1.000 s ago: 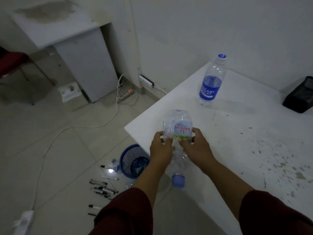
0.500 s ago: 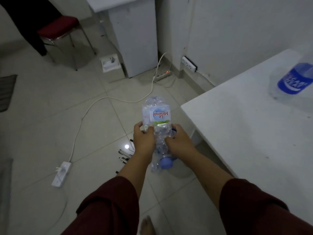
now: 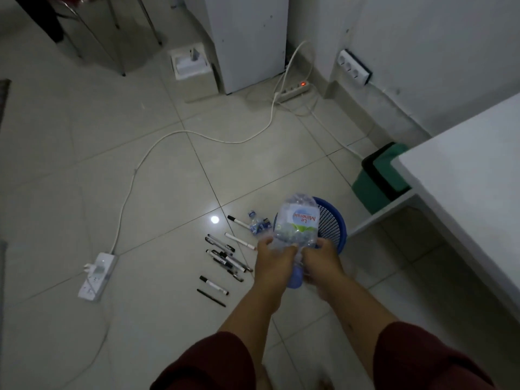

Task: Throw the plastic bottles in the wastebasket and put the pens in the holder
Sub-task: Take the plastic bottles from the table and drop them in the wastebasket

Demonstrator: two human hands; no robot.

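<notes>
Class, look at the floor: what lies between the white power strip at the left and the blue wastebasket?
In the head view, a scatter of pens lies on the tiles between the power strip and the wastebasket, plus a small crushed bottle beside the basket.

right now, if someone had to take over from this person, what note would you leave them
Left hand and right hand: both grip one crumpled plastic bottle, cap end toward the person, held over the blue wastebasket on the floor.
Small crushed bottle lies on the floor left of the basket.
Pens lie scattered on the tiles further left.
Pen holder: not in view.
Done: nothing confirmed binned; basket contents are hidden.
Left: drop this bottle, bin the floor bottle, gather the pens into the holder.
</notes>
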